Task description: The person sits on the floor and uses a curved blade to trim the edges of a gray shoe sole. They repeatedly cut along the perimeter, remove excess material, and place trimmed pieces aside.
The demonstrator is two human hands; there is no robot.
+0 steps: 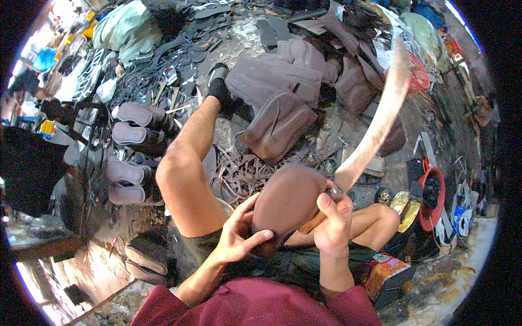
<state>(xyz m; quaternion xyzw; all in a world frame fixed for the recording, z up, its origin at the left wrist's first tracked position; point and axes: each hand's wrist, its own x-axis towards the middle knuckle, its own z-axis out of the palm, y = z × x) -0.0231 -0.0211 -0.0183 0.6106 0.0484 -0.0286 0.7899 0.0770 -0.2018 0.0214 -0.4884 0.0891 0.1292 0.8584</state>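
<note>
My left hand (239,233) is closed around the lower left side of a smooth brown shoe-shaped piece (291,198), with the thumb laid on its near end. My right hand (333,223) grips the wooden handle of a long curved knife (375,125). Its pale blade rises away from me to the upper right, blurred near the tip. The fist sits right beside the piece's right edge; whether the knife touches it I cannot tell. Below both hands are my dark shorts (304,263), and my bent left knee (176,168) is raised to the left.
Brown moulded sheets (280,125) lie heaped ahead, with narrow brown offcuts (234,174) in front of them. Several grey shoe forms (128,172) stand in pairs at left. A red basin (432,198) is at right, and dark scraps (190,41) cover the far floor.
</note>
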